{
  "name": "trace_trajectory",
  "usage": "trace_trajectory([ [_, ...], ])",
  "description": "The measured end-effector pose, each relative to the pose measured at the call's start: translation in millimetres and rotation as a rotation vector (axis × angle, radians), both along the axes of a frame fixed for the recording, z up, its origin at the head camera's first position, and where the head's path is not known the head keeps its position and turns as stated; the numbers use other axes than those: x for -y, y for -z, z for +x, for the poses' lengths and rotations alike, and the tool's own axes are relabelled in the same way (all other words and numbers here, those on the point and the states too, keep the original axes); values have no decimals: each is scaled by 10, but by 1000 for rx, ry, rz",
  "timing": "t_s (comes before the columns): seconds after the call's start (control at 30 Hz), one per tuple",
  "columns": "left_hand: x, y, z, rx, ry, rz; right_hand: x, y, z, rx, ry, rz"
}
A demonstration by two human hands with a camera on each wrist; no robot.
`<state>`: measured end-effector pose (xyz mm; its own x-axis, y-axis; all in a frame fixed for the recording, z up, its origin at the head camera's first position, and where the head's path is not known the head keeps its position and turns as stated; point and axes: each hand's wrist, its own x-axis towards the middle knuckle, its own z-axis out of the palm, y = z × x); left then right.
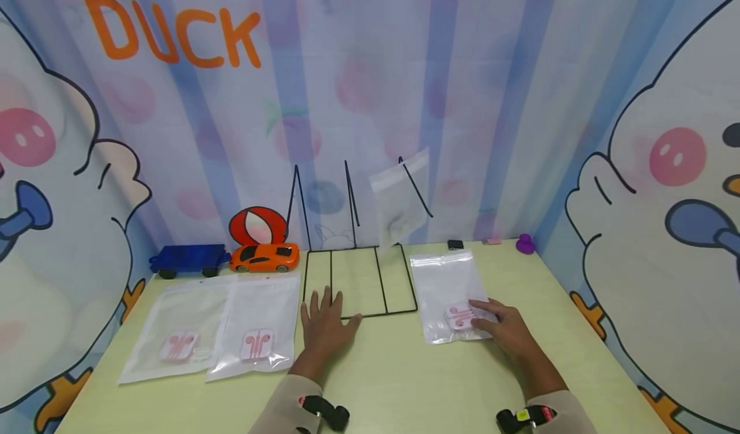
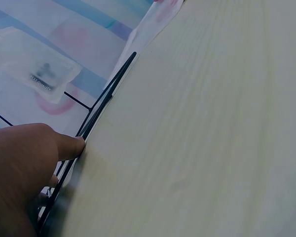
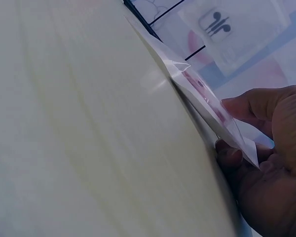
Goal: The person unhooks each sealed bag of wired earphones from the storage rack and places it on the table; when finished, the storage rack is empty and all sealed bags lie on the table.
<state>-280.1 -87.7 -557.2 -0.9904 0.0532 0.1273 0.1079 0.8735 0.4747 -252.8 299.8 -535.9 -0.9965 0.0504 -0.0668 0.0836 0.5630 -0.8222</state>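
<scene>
Left hand [image 1: 325,325] is flat on the table [image 1: 405,382], fingers spread, fingertips on the front edge of the black wire rack [image 1: 358,283]. Right hand [image 1: 502,329] has its thumb and fingers pinching the near corner of a clear bag [image 1: 442,286] w/ pink earphones [image 1: 459,316] inside; wrist cam shows that edge lifted a bit off the table. That bag lies just right of the rack. Another clear bag [image 1: 401,198] leans on the rack's upright wires. Two more bags w/ pink earphones [image 1: 215,334] lie left of the left hand. Orange toy car [image 1: 264,257], blue toy truck [image 1: 186,260] and a small purple toy [image 1: 525,244] sit at the back by the curtain
</scene>
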Motion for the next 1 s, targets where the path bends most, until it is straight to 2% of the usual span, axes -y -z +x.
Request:
trace_trajectory([
  [0.37, 1, 21, -21, -4, -3, -5, -19, -14, -6, -35, -19, 33],
  [0.63, -6, 18, -23, 1, -3, -5, -23, -26, 4, -27, -24, 86],
  [1.0, -9, -12, -22, 24, -2, -2, -41, -48, 13, -62, -32, 170],
])
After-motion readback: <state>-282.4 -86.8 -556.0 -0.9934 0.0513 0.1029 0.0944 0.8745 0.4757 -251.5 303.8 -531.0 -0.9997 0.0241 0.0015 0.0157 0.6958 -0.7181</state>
